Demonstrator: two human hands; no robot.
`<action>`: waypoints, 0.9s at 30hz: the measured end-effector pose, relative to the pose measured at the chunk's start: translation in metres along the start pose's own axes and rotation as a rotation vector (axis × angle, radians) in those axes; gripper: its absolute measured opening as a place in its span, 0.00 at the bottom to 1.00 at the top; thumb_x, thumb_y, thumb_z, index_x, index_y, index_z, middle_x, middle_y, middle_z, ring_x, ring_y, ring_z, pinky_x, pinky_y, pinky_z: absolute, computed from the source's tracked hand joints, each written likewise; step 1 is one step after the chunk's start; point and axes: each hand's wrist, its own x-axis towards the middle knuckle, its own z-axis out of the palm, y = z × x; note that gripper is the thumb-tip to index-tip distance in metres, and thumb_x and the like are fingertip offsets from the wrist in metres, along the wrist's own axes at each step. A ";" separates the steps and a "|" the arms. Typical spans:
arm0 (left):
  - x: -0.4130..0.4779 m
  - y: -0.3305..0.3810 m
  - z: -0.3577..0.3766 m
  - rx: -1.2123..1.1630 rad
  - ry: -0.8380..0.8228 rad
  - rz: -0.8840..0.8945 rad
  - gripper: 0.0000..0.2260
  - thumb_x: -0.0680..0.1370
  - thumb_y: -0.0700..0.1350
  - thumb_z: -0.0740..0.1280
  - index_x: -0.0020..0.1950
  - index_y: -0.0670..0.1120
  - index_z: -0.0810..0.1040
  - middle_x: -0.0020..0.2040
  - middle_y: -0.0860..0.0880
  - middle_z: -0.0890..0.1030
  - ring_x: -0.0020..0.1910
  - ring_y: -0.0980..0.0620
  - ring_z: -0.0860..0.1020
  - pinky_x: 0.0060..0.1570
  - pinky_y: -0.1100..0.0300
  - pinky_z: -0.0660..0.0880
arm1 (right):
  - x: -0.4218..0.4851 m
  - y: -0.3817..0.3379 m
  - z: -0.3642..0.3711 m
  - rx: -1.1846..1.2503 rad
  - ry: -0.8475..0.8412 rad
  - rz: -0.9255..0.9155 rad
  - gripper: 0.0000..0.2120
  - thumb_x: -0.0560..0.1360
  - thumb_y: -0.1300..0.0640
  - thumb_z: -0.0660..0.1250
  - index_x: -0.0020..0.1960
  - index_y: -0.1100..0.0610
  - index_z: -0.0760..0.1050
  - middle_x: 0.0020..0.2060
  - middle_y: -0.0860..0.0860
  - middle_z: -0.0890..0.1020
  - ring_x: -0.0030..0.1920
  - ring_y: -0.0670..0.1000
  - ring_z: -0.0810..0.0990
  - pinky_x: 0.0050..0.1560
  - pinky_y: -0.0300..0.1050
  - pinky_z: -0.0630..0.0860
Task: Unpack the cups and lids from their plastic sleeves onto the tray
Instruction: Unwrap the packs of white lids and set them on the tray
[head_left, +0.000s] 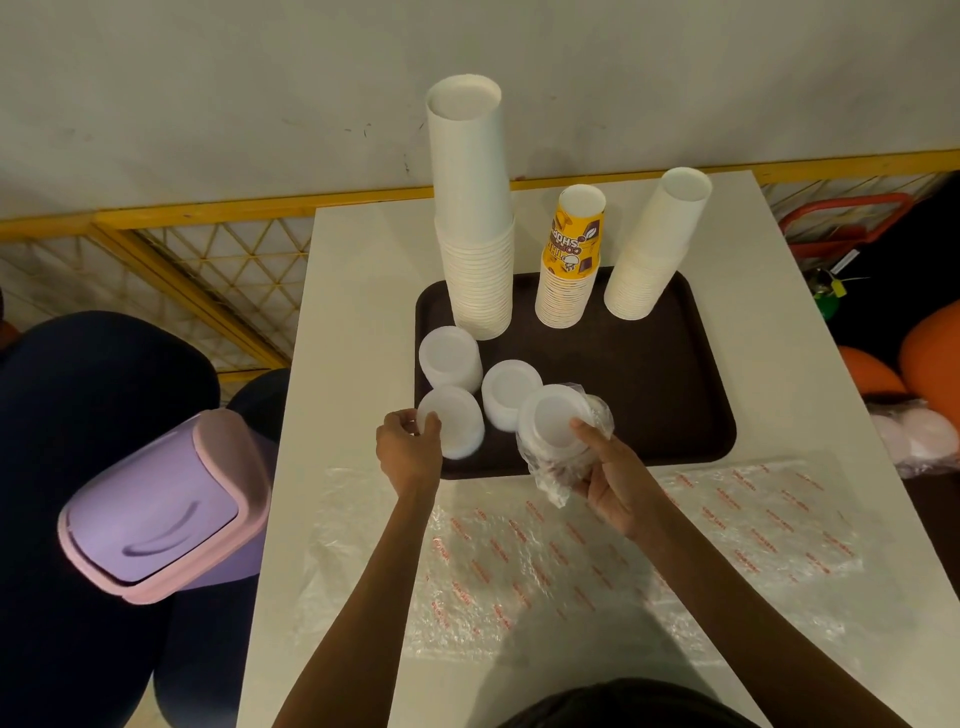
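A: Left of the white table (358, 291), what's there?
B: Lilac bin (156, 509), pink rim, standing just beside the table edge.
A: Then the left hand?
B: Left hand (408, 449) is at the tray's near-left corner. Fingers & thumb curl on the left side of the near lid stack (457, 426). That stack stands on the brown tray (649, 395).
A: Other lids?
B: Far lid stack (449, 358) is right behind it; touching or not, can't tell. Mid lid stack (511, 387) is btwn the two hands, closer to the right one.
A: Right hand?
B: Right hand (615, 488) grips the sleeved lid stack (553, 418) from the near side, thumb pressed on the top lid. The plastic sleeve (553, 475) is bunched round the lower part, top lid bare. The stack tilts toward the camera at the tray's near edge; can't tell if it rests there. Hands are apart, each on its own stack.
A: Cups?
B: Back of the tray, l. to r.: tall white cup stack (475, 208), yellow printed cup stack (569, 260), shorter white cup stack (652, 254). All bases up, none touching.
A: Near end of the table?
B: Flat clear sleeves (597, 551) w/ red print, under both forearms.
A: Far right?
B: Off the table, bagged lids (914, 436), partly cut off.
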 end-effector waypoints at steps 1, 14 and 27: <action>-0.001 0.001 0.000 -0.002 0.006 0.012 0.17 0.76 0.45 0.69 0.62 0.39 0.74 0.59 0.41 0.77 0.55 0.45 0.76 0.49 0.60 0.70 | 0.000 0.000 0.000 0.002 -0.007 -0.001 0.18 0.75 0.57 0.65 0.64 0.53 0.68 0.58 0.56 0.76 0.57 0.55 0.76 0.46 0.47 0.82; -0.096 0.053 -0.022 -0.206 -0.082 0.778 0.11 0.73 0.46 0.70 0.53 0.43 0.79 0.50 0.51 0.79 0.46 0.59 0.76 0.42 0.76 0.71 | -0.020 -0.012 0.013 0.113 -0.217 -0.010 0.29 0.71 0.54 0.64 0.71 0.58 0.64 0.61 0.60 0.76 0.56 0.55 0.78 0.46 0.45 0.82; -0.124 0.049 -0.013 -0.067 -0.079 0.815 0.17 0.74 0.47 0.67 0.62 0.44 0.79 0.59 0.42 0.79 0.57 0.55 0.71 0.55 0.68 0.68 | -0.036 -0.015 0.008 0.112 -0.307 -0.025 0.27 0.74 0.53 0.61 0.72 0.61 0.64 0.61 0.61 0.77 0.55 0.56 0.81 0.51 0.47 0.81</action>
